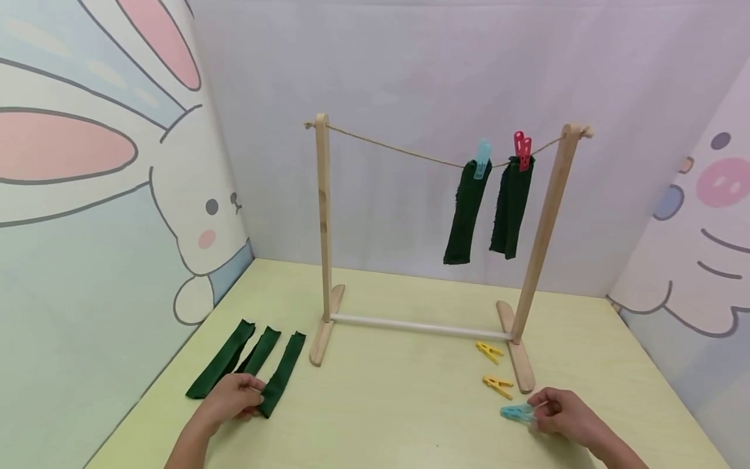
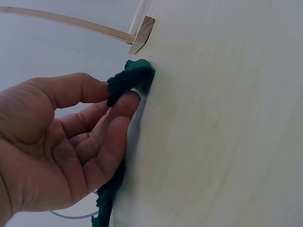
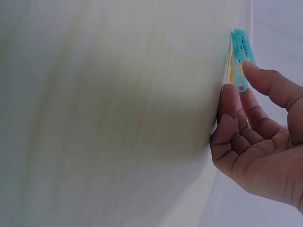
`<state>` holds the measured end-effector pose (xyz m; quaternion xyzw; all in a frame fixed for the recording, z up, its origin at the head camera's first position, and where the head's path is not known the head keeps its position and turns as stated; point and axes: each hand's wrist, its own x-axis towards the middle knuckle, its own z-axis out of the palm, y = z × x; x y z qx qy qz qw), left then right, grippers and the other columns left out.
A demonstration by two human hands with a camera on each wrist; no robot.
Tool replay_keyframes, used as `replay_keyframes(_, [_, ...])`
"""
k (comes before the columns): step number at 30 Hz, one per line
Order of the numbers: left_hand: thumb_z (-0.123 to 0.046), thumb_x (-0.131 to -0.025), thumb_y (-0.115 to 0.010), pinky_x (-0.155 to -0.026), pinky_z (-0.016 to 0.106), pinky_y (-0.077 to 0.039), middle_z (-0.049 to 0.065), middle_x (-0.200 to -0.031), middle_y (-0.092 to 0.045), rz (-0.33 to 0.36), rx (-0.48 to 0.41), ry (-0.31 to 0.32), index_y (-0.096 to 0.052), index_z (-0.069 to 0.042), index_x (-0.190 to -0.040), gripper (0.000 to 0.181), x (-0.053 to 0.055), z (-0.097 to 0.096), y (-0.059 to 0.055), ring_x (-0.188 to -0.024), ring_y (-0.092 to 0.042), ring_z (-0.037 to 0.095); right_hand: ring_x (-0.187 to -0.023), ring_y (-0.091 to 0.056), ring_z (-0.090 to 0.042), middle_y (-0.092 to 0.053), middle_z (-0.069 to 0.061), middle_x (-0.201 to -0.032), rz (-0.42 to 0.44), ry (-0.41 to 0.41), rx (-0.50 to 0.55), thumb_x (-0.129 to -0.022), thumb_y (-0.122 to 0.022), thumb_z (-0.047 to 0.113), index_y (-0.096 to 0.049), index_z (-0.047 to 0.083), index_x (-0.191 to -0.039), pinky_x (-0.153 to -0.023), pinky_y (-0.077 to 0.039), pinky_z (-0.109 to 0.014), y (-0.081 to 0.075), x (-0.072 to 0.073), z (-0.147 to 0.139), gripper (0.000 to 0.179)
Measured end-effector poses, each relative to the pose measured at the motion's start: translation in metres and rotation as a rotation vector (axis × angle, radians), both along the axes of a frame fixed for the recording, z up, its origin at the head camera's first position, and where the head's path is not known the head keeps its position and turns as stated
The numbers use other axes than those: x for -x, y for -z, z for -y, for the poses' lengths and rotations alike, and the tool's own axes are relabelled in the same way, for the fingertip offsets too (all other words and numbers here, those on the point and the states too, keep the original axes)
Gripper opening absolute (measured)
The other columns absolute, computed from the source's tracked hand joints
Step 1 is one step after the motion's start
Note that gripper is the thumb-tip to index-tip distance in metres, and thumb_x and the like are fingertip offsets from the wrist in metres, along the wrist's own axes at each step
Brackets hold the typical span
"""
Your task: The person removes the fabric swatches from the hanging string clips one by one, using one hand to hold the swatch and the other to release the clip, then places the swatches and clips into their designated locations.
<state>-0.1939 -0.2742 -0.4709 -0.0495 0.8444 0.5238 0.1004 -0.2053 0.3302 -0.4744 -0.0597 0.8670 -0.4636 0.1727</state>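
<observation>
At the lower left of the head view, my left hand (image 1: pixel 233 397) pinches the near end of a dark green cloth strip (image 1: pixel 284 371). The left wrist view shows the cloth (image 2: pixel 135 73) between thumb and fingertips, its edge curled up. Two more green strips (image 1: pixel 219 365) lie just left of it, partly behind the hand. On the right, my right hand (image 1: pixel 565 417) has a light blue clothespin (image 1: pixel 517 412) by its handle end, close to the tabletop. Thumb and fingers meet on that clothespin (image 3: pixel 241 49) in the right wrist view.
A wooden stand with two posts (image 1: pixel 324 221) and a white bottom bar (image 1: pixel 418 326) carries a sagging rope (image 1: pixel 392 147). Two green strips (image 1: pixel 467 218) hang there, under a blue clothespin (image 1: pixel 482 159) and a red one (image 1: pixel 523 153). Two yellow clothespins (image 1: pixel 498 385) lie near the right foot.
</observation>
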Motion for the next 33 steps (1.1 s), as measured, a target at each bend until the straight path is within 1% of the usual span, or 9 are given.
replay_keyframes(5, [0.000, -0.079, -0.064, -0.055, 0.035, -0.049, 0.006, -0.073, -0.061, 0.012, 0.011, 0.018, -0.059, 0.011, -0.098, 0.023, -0.001, 0.003, -0.001, -0.064, -0.060, 0.022, -0.067, -0.048, -0.017, -0.053, -0.004, -0.076, -0.002, 0.012, -0.012, -0.077, -0.066, -0.003, -0.057, -0.010, -0.100, -0.056, -0.041, -0.025, 0.004, 0.003, -0.006, 0.026])
replay_keyframes(11, [0.000, -0.079, -0.063, -0.056, 0.037, -0.050, 0.007, -0.075, -0.062, -0.006, 0.026, 0.024, -0.058, 0.011, -0.099, 0.024, -0.002, 0.005, -0.002, -0.065, -0.061, 0.023, -0.065, -0.047, -0.017, -0.051, -0.004, -0.074, -0.001, 0.001, -0.012, -0.076, -0.067, 0.000, -0.057, -0.008, -0.101, -0.055, -0.040, -0.025, 0.003, 0.005, -0.011, 0.028])
replay_keyframes(13, [0.001, -0.079, -0.063, -0.057, 0.036, -0.050, 0.007, -0.075, -0.061, -0.020, 0.041, 0.005, -0.058, 0.011, -0.100, 0.024, -0.003, 0.005, -0.003, -0.065, -0.060, 0.023, -0.064, -0.048, -0.017, -0.052, -0.004, -0.073, -0.006, -0.014, -0.015, -0.077, -0.068, 0.001, -0.057, -0.008, -0.101, -0.055, -0.040, -0.025, 0.003, 0.004, -0.012, 0.028])
replay_keyframes(16, [0.001, -0.079, -0.064, -0.058, 0.035, -0.048, 0.006, -0.074, -0.060, -0.032, 0.111, -0.064, -0.060, 0.008, -0.100, 0.022, -0.008, 0.004, -0.006, -0.066, -0.058, 0.021, -0.064, -0.048, -0.017, -0.054, -0.004, -0.075, 0.013, -0.036, -0.012, -0.079, -0.067, 0.003, -0.056, -0.011, -0.104, -0.054, -0.041, -0.026, 0.001, 0.000, -0.013, 0.031])
replay_keyframes(19, [-0.001, -0.081, -0.065, -0.058, 0.033, -0.046, 0.006, -0.073, -0.059, -0.054, 0.151, -0.110, -0.061, 0.006, -0.102, 0.022, -0.014, 0.002, -0.012, -0.066, -0.056, 0.020, -0.065, -0.051, -0.018, -0.056, -0.005, -0.078, 0.024, -0.041, -0.003, -0.084, -0.065, 0.006, -0.053, -0.014, -0.109, -0.053, -0.041, -0.027, -0.007, -0.005, -0.015, 0.034])
replay_keyframes(22, [-0.004, -0.085, -0.064, -0.058, 0.033, -0.046, 0.008, -0.074, -0.060, -0.087, 0.129, -0.097, -0.059, 0.007, -0.107, 0.025, -0.017, -0.001, -0.020, -0.068, -0.056, 0.022, -0.067, -0.053, -0.019, -0.059, -0.006, -0.082, 0.010, -0.032, 0.015, -0.088, -0.062, 0.011, -0.049, -0.015, -0.114, -0.053, -0.041, -0.028, -0.017, -0.007, -0.016, 0.039])
replay_keyframes(26, [-0.005, -0.086, -0.062, -0.060, 0.034, -0.048, 0.009, -0.078, -0.060, -0.133, 0.081, -0.068, -0.058, 0.007, -0.111, 0.028, -0.012, -0.009, -0.025, -0.071, -0.058, 0.023, -0.071, -0.054, -0.018, -0.061, -0.007, -0.087, -0.006, -0.010, 0.015, -0.091, -0.061, 0.017, -0.047, -0.015, -0.119, -0.057, -0.042, -0.031, -0.032, -0.005, -0.019, 0.045])
replay_keyframes(29, [-0.004, -0.085, -0.061, -0.061, 0.033, -0.047, 0.008, -0.081, -0.061, -0.158, 0.061, -0.090, -0.060, 0.005, -0.111, 0.028, -0.007, -0.017, -0.025, -0.073, -0.059, 0.022, -0.074, -0.055, -0.020, -0.062, -0.010, -0.089, -0.015, -0.012, 0.013, -0.091, -0.060, 0.020, -0.045, -0.015, -0.122, -0.060, -0.044, -0.034, -0.042, -0.003, -0.023, 0.049])
replay_keyframes(33, [-0.005, -0.085, -0.064, -0.063, 0.029, -0.046, 0.007, -0.084, -0.062, -0.210, 0.035, -0.121, -0.062, 0.001, -0.110, 0.026, 0.000, -0.027, -0.026, -0.074, -0.059, 0.021, -0.080, -0.058, -0.023, -0.061, -0.013, -0.094, -0.044, -0.054, 0.041, -0.094, -0.057, 0.019, -0.043, -0.015, -0.124, -0.063, -0.046, -0.037, -0.056, 0.001, -0.026, 0.048])
